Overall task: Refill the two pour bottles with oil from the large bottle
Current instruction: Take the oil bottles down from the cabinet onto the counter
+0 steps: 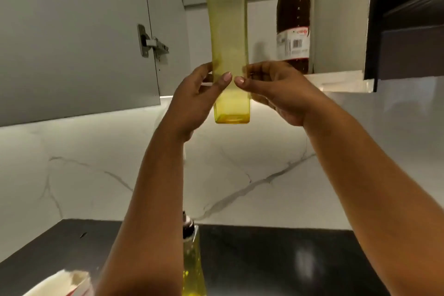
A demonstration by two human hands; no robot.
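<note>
Yellow pour bottle [228,43] upright btwn left hand [197,98], right hand [271,91]

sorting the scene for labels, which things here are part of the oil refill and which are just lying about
Job:
tall yellow bottle, held by left hand and right hand
pour bottle on the counter
dark oil bottle on the shelf

Lying about:
white carton
cabinet door

Tall bottle [228,38]: clear yellow-tinted plastic or glass, can't tell which, smooth, slightly hazy. Large bottle [293,19]: clear glossy plastic, paper label, red cap. Counter [276,259]: dark, polished, reflective. Backsplash [96,170]: white veined marble-look, semi-gloss. Cabinet door [72,31]: matt grey; hinge [152,44] bare metal. Pour bottle [192,259]: glossy yellow glass-like.
</note>
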